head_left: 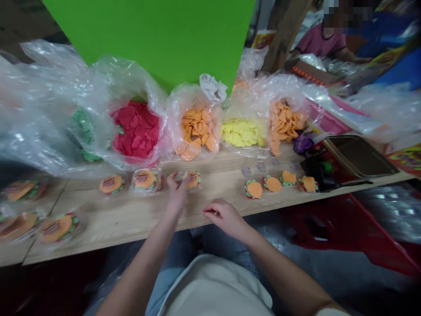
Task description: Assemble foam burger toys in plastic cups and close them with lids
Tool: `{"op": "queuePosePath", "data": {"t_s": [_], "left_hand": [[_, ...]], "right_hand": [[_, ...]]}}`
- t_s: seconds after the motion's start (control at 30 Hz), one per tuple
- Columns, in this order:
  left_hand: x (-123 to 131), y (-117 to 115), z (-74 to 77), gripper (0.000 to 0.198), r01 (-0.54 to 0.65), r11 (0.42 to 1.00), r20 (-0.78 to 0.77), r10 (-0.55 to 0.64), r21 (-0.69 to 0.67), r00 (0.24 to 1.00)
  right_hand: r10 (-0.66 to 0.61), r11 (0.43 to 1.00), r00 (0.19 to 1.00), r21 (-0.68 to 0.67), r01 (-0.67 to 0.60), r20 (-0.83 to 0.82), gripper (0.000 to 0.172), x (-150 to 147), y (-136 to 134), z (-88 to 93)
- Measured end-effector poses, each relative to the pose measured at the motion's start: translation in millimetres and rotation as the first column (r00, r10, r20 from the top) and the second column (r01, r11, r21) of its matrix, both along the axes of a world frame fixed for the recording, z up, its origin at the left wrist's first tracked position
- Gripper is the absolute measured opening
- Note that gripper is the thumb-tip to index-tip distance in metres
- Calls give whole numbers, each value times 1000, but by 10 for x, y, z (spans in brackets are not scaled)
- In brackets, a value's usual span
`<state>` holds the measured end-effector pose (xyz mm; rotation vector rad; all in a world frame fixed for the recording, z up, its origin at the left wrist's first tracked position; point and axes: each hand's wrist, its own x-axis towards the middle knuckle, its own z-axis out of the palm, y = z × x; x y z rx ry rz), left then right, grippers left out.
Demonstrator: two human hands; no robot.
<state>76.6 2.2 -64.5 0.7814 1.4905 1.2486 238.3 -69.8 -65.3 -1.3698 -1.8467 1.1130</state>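
My left hand (176,193) reaches over the table with thumb and fingers apart. One fingertip overlaps the left edge of a small toy hamburger (193,179), which has an orange bun and green and red layers in clear plastic. Closer to me and to the right, my right hand (226,216) is curled above the table's front edge, fingertips drawn together. Whether anything tiny sits in that pinch cannot be made out. Left of my left hand lie two more wrapped hamburgers, one (144,179) close by and another (112,183) further along.
Plastic bags along the back hold red pieces (136,129), orange pieces (197,127), yellow pieces (243,131) and green pieces (84,129). Several hamburgers (254,189) line the right side; others (57,227) lie left. A dark tray (362,156) and red stool (358,232) are right. Another person (324,41) sits beyond.
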Motion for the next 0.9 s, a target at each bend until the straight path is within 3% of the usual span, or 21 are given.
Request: {"op": "queuePosePath", "data": {"t_s": [0.07,0.13,0.2,0.27,0.3,0.37,0.43,0.5,0.57,0.73,0.8,0.9], "left_hand": [[-73,231,-74,44,-13,1000,-147,13,2,989],[-82,318,-82,44,-6,1000,-196,11,26,980],[9,199,-57,46,13,995,-269,15,100,963],[213,-82,-41,44,95,981,-317,-38,167,948],[354,-245,-47,41,183,972,-283,-136,147,950],[678,-522,-85,30,351,936,-53,-351,-8,935],[985,-649,-144,27,475,859,247,-426,-192,870],[1179,-617,-195,26,523,811,384,-410,-261,827],[1214,-509,-218,23,502,824,396,-382,-263,835],[903,-403,-184,11,416,875,382,-306,-247,872],[812,-437,-178,11,399,884,375,-294,-243,879],[762,-471,-199,10,388,888,371,-283,-248,885]], "right_hand": [[-94,994,979,78,81,181,14,446,184,-7],[-247,963,895,196,184,371,17,932,480,37],[-283,937,797,331,111,533,18,1341,830,105],[-223,941,706,339,-26,672,22,1588,1161,159],[-166,949,663,302,-95,730,22,1643,1300,174],[-69,958,606,222,-181,793,16,1642,1501,188],[-20,959,596,183,-214,803,10,1558,1593,199],[-8,957,607,182,-226,795,12,1461,1586,219],[-30,955,630,209,-212,776,16,1384,1502,248],[-128,939,790,329,-97,599,26,1225,1042,302],[-105,928,831,354,-115,546,31,1139,777,306],[-31,903,822,369,-222,569,39,1015,343,251]]}}
